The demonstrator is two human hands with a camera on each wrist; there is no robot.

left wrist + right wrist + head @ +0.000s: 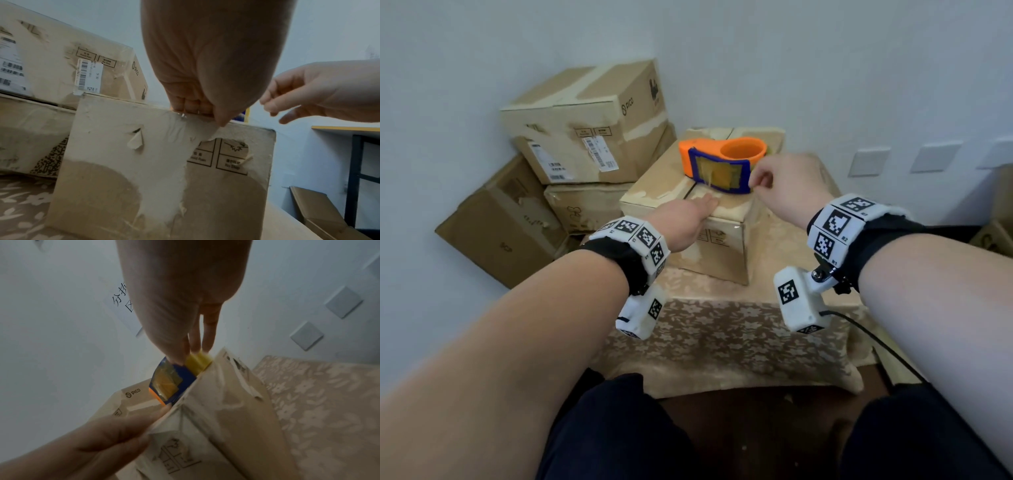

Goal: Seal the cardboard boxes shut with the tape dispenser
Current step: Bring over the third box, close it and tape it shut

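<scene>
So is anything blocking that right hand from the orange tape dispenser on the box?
Nothing visible does. The right hand is already at the tape dispenser's near end on the cardboard box, while the left hand rests on the box edge.

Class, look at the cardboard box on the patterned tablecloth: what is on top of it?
The orange and blue tape dispenser lies on the box, with the left hand pressing its near edge. The seam under the dispenser is covered.

"PICO" is printed on the top stacked box [585, 126]; its white label [89, 75] reads "9:30"; the table box [205, 178] carries "No Step".
</scene>
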